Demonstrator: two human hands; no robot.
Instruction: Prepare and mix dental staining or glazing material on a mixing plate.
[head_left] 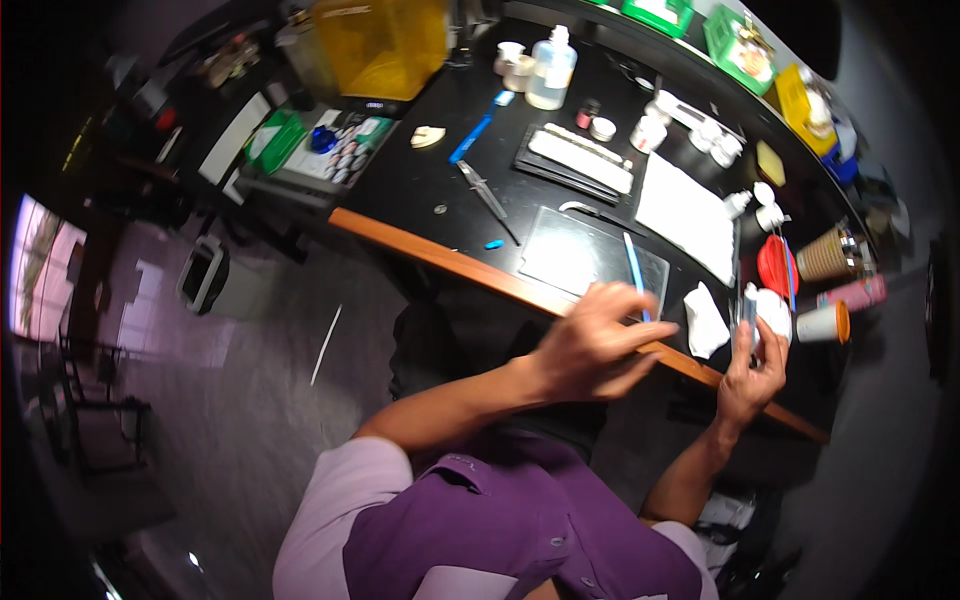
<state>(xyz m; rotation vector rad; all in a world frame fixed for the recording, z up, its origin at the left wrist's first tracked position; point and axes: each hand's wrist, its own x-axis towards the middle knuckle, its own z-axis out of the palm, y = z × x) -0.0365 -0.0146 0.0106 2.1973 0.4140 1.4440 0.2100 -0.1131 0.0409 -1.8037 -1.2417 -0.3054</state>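
Purple top, left hand, bluish object in right hand

Tissue on desk, seemingly near right hand

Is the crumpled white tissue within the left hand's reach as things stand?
Probably yes: the left hand is just left of the crumpled white tissue, fingers pointing roughly that way, and nothing visible stands between.
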